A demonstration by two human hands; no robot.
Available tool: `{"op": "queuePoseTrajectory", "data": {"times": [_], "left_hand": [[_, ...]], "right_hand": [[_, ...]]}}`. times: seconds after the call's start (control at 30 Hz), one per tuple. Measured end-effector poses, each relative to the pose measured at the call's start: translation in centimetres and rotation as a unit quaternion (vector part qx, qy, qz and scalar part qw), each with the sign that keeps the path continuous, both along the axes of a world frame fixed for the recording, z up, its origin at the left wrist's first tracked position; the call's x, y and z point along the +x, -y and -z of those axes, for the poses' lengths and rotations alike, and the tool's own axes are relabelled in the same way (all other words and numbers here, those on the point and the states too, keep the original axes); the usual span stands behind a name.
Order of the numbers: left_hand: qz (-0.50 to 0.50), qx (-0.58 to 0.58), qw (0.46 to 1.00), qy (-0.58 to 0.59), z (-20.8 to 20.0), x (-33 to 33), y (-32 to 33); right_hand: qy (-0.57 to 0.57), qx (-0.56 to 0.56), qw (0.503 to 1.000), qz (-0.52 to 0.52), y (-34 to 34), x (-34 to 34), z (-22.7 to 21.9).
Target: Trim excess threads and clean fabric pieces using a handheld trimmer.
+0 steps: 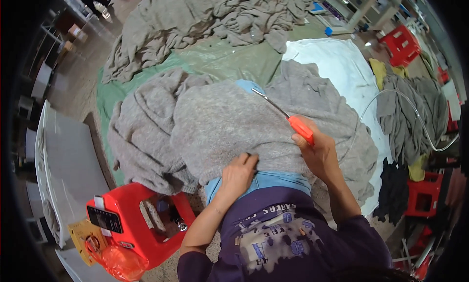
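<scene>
**Grey knit garment across the lap, two bare hands, one red-handled tool**

Right hand (318, 150): raised over the right part of the knit, forearm slanting up and inward from the lower right. Fingers were closed round the handle of a red-handled tool (300, 128), whose slim metal shaft pointed up and to the left, its tip just below a light-blue patch at the knit's far edge.

Left hand (238, 175): back upward, fingers curled against the near edge of the knit, forearm entering from the lower left. Whether it gripped a fold could not be told.

Writing: pale capital lettering and a multicoloured print on the purple shirt (344, 250). The phone (104, 219) on the red stool (128, 204) had a dark screen with marks too small to read.

Position of the grey knit garment (229, 125): spread over the lap above blue cloth (281, 180), in contact with the left hand and beneath the tool.

Surroundings: more grey knits (146, 120) just to the left; a large grey heap (195, 18) on the far side; a green sheet (229, 59) and a white sheet (337, 62) beneath; a clear tube (415, 108) looping at the right.
</scene>
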State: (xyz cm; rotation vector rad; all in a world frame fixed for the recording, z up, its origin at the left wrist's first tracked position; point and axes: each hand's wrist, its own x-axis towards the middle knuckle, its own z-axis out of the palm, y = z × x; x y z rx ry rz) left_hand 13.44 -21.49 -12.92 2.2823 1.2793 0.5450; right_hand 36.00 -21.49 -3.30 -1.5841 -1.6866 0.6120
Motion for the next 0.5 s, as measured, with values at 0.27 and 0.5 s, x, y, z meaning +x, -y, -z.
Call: {"op": "queuePoseTrajectory", "data": {"times": [0.27, 0.5], "left_hand": [[-0.301, 0.105, 0.923, 0.215, -3.1, -10.8, -8.2], [-0.567, 0.101, 0.68, 0.454, -9.3, -32.2, -17.6]], "right_hand": [[0.016, -0.098, 0.994, 0.037, 2.3, 3.6, 0.9], [-0.011, -0.075, 0.997, -0.01, 1.7, 2.8, 1.5]]}}
